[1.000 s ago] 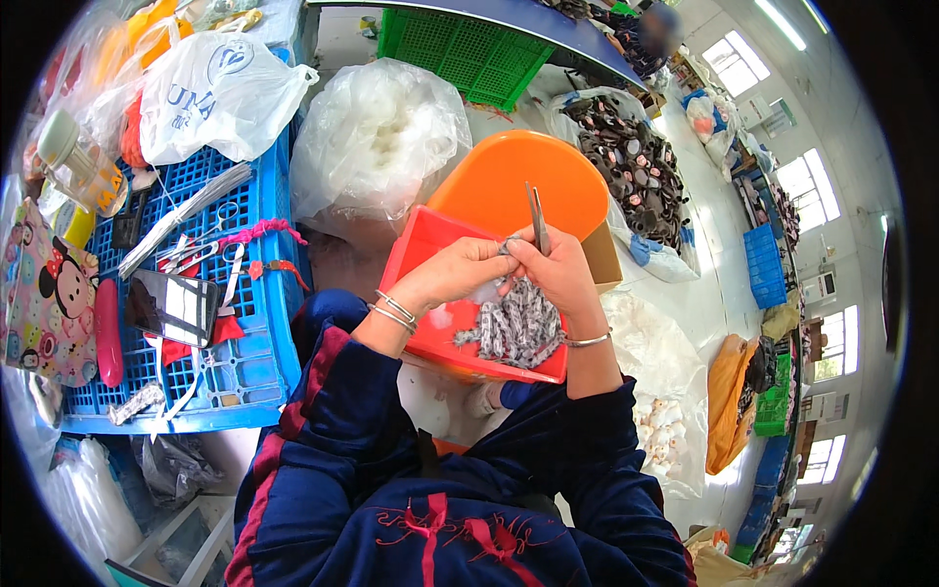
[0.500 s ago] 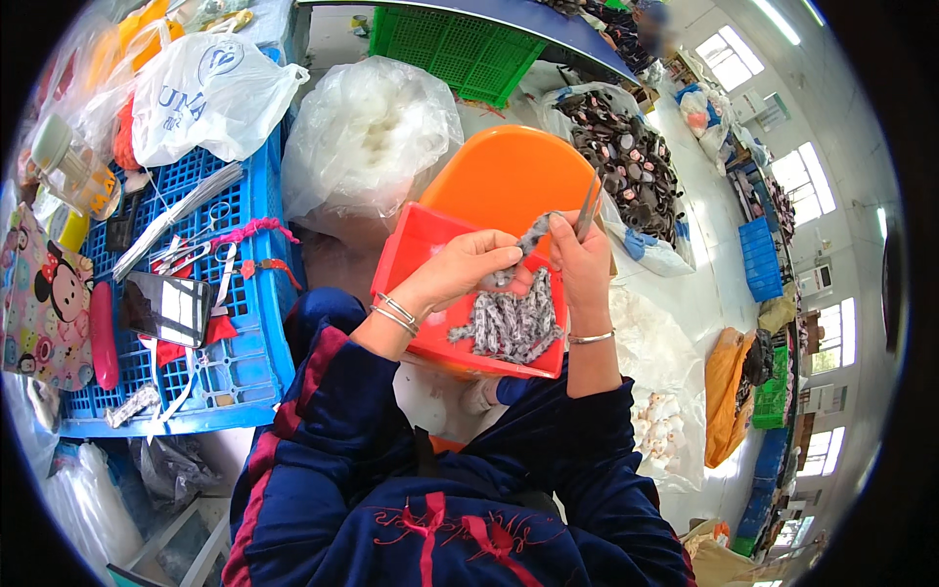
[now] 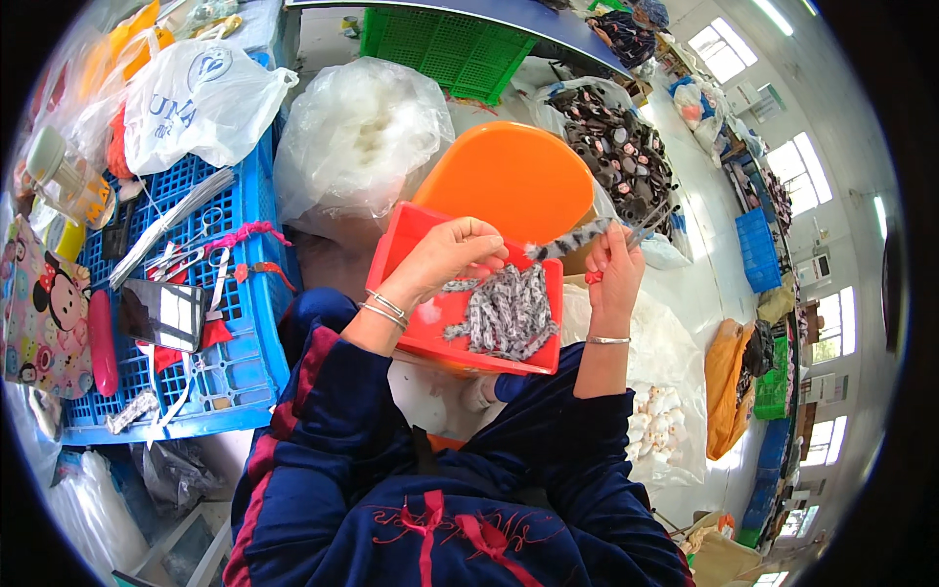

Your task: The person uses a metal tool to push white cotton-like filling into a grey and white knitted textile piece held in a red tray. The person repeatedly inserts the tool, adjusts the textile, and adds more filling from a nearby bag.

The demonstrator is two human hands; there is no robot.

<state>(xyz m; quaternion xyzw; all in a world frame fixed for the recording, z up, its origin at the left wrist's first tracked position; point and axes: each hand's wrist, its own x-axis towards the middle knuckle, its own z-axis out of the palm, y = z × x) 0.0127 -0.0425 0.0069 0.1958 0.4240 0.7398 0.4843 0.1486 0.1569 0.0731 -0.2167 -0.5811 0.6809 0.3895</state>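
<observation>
Presently, the right hand (image 3: 614, 266) is raised just beyond the right edge of the red tray (image 3: 416, 235), with its thumb and forefinger closed on a furry striped strip (image 3: 577, 238), grey and black. This strip lies nearly level and points to the left, so that its free end is above the far right part of the tray. Also at the right hand there is a slim metal tool (image 3: 648, 227), which points away toward the far right; its exact kind is not clear to me.

The left hand (image 3: 462, 256) is over the left half of the tray. Its fingers are bent and come near to the thumb, but I cannot tell how wide is the gap or whether something small is pinched there. The free end of the strip is apart from these fingers.

Inside the tray, below both hands, lies a loose pile of grey furry strips (image 3: 509, 313). Directly beyond the tray stands an orange seat (image 3: 514, 181), and to the far left of it a translucent bag (image 3: 362, 137) with white filling. On the left side, a phone (image 3: 161, 313) rests on a blue crate (image 3: 249, 377).
</observation>
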